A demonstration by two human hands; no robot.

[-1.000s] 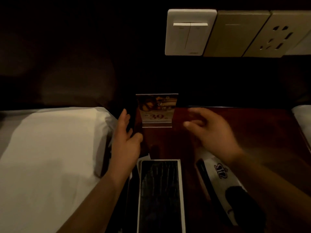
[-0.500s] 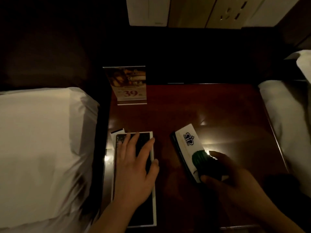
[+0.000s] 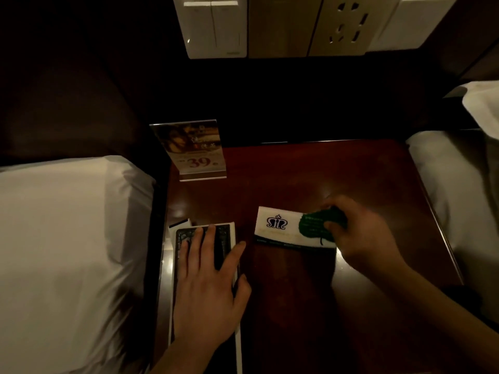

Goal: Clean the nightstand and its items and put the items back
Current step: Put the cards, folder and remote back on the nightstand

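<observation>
The dark red wooden nightstand [image 3: 310, 174] lies between two beds. My left hand [image 3: 208, 282] rests flat, fingers spread, on a long black tray with a white rim [image 3: 237, 333] at the nightstand's left edge; a small white card [image 3: 179, 225] peeks out at its far end. My right hand [image 3: 361, 233] pinches the right end of a white box with a crown logo and a green leaf print [image 3: 283, 228], which lies crosswise near the middle. A clear acrylic sign showing "39" [image 3: 193, 151] stands upright at the back left corner.
A white pillow [image 3: 70, 238] presses against the nightstand's left side and white bedding [image 3: 453, 198] borders its right. Wall switches and a socket panel [image 3: 283, 25] sit above the dark headboard.
My left hand dropped from the sign's side onto the black tray. My right hand came back, took the white box by its end and turned it from lengthwise to crosswise.
</observation>
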